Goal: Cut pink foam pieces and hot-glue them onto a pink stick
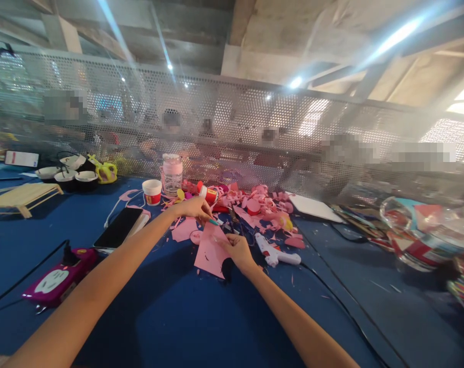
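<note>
I see both hands over the blue counter point(185, 317), working on a pink sheet point(211, 250).

Left hand point(195, 208): at the sheet's far edge, fingers pinched narrow around something small with a teal tip point(214, 222). I can't tell what the item is. The tip sits on or just above the sheet's top edge.

Right hand point(237, 250): on the sheet's right edge, fingers curled, gripping the sheet. A dark round thing point(227, 268) sits under the wrist, against the sheet's near corner; I can't identify it.

The sheet lies flat on the counter, between the two hands, tilted with one corner toward me.

Everything else, relative to the sheet:
- Glue gun point(275, 251), white, just right of it, lying on its side, with a black cord point(343, 312) running off toward the near right.
- Pink scraps point(262, 207) piled behind it and to the right.
- Red-capped tube point(208, 194) just behind it, past the left hand.
- Cup point(152, 191), white with a red band, behind it to the left; pink jar point(172, 174) just beside the cup.
- Phone point(118, 227), dark screen up, to the left.
- Magenta device point(59, 278) near left, further out than the phone.
- Wood stand point(22, 197) and bowls point(68, 176) far left.
- Mesh screen point(232, 128) runs along the back of the counter.
</note>
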The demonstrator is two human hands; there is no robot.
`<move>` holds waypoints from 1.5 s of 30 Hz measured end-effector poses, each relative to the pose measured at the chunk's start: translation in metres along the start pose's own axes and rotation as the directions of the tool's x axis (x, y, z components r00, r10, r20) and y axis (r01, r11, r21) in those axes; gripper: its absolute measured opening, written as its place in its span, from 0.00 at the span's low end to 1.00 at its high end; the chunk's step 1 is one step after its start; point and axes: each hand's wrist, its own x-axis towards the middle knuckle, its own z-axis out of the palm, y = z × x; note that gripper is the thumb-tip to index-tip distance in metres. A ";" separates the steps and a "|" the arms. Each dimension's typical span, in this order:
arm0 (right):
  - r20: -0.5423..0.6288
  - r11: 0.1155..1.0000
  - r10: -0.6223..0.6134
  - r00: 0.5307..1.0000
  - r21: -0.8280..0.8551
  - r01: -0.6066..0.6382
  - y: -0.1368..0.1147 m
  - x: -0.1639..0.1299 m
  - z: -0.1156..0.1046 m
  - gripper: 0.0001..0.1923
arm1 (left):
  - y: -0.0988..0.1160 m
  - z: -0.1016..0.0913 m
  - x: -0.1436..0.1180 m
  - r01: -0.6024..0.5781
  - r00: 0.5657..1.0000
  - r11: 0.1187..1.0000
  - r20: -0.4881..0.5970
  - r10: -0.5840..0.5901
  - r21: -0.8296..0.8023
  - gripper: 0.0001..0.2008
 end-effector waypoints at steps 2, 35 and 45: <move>0.002 1.000 -0.001 1.000 -0.005 0.001 -0.001 0.000 0.000 0.22 | 0.000 -0.001 0.000 0.000 1.000 1.000 -0.006 0.000 0.011 0.10; 0.088 0.994 -0.034 0.996 -0.105 0.043 -0.002 -0.001 -0.001 0.24 | 0.002 -0.008 -0.008 0.028 0.986 0.999 0.163 -0.021 -0.044 0.11; 0.073 0.994 -0.039 0.997 -0.100 0.046 -0.001 -0.001 -0.002 0.24 | 0.003 -0.005 -0.007 0.085 0.991 0.996 0.107 -0.084 -0.008 0.09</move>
